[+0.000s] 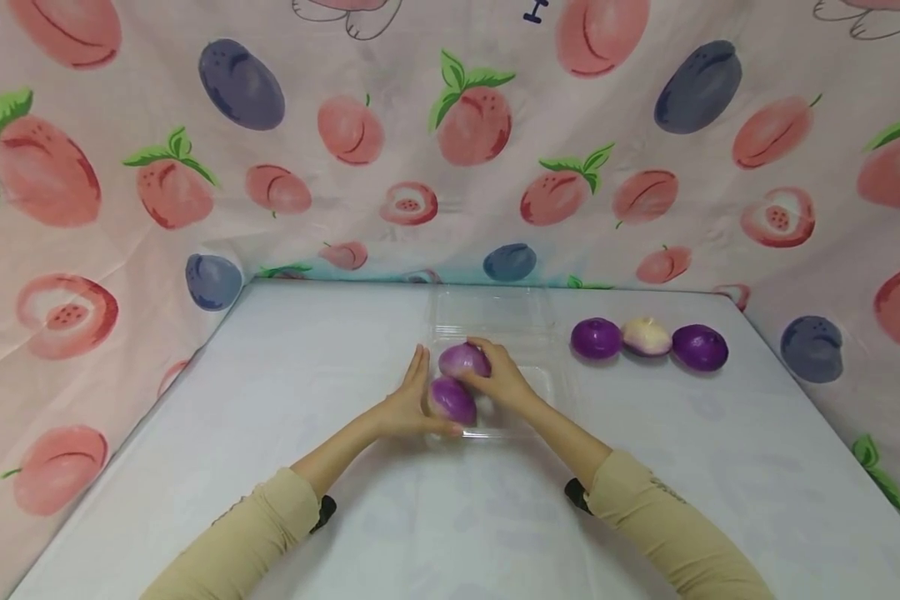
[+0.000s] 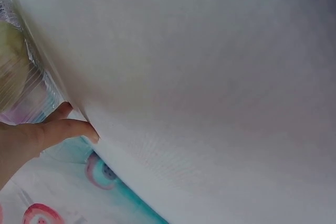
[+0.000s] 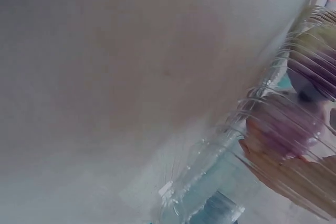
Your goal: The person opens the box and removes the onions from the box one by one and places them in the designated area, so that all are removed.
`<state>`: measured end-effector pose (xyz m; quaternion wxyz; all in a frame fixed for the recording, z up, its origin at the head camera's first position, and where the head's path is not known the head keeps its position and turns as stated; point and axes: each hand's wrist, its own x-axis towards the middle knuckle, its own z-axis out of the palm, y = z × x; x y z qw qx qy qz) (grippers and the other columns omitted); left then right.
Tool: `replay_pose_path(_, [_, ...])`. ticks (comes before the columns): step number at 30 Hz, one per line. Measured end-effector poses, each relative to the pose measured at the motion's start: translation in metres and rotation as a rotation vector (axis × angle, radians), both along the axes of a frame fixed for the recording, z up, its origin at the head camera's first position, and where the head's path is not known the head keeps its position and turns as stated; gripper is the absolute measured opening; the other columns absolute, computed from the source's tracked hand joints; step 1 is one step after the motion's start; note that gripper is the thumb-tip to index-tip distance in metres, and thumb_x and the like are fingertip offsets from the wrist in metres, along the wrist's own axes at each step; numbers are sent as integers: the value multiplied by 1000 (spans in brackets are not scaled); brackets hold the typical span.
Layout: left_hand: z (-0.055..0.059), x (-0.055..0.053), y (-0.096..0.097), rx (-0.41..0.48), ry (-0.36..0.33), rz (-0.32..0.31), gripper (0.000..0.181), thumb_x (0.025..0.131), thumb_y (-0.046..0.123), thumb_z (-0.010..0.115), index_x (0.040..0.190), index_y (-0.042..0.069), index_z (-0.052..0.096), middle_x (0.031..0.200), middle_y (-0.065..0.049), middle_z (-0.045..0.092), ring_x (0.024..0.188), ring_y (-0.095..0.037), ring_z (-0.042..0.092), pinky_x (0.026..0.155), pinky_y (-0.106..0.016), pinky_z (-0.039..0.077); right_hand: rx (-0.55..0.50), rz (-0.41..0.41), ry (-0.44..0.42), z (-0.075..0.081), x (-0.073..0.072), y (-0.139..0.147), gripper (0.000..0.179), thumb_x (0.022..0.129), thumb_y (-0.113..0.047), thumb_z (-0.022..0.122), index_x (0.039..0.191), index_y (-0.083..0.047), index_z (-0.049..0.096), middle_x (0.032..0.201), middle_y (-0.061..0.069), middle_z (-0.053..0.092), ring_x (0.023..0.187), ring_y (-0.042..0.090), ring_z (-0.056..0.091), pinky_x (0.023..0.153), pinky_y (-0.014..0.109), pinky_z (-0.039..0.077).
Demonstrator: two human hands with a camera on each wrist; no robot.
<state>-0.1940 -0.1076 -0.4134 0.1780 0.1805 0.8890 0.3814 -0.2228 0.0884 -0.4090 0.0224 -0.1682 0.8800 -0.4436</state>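
Note:
A clear plastic clamshell box (image 1: 543,387) lies open in the middle of the white table. Two purple-and-white onions sit in its near half: one farther back (image 1: 462,359), one nearer (image 1: 452,398). My right hand (image 1: 499,372) curls over the farther onion from the right. My left hand (image 1: 411,400) has straight fingers laid against the box's left side beside the nearer onion. The left wrist view shows my fingers (image 2: 63,128) at the ribbed box wall (image 2: 39,85). The right wrist view shows the ribbed box (image 3: 252,140) with blurred onions behind it.
Three more onions lie in a row to the right of the box: a purple one (image 1: 596,338), a pale one (image 1: 647,337), a purple one (image 1: 700,347). A fruit-print cloth (image 1: 450,133) hangs behind and at both sides of the table (image 1: 307,333).

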Motion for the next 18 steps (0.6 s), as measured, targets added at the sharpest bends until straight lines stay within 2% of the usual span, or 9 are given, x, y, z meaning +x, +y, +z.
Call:
replay_pose_path(11, [2,-1,1,14,0,2,134,68,51,79,148,6,-19,155,-9,-28,145,-35,-8,106,-71,15,12,-34,11,-2,-4,-4,61,87,-15,67,137,3,39,132,28,47,122,44,47,101,56,41])
replay_pose_path(18, [0,-1,-1,6,-9,-9,135,68,52,79,147,5,-19,154,-9,-29,144,-35,-10,111,-63,17,30,-37,-1,2,-2,-5,61,86,-15,67,137,2,40,129,28,48,119,43,50,100,56,43])
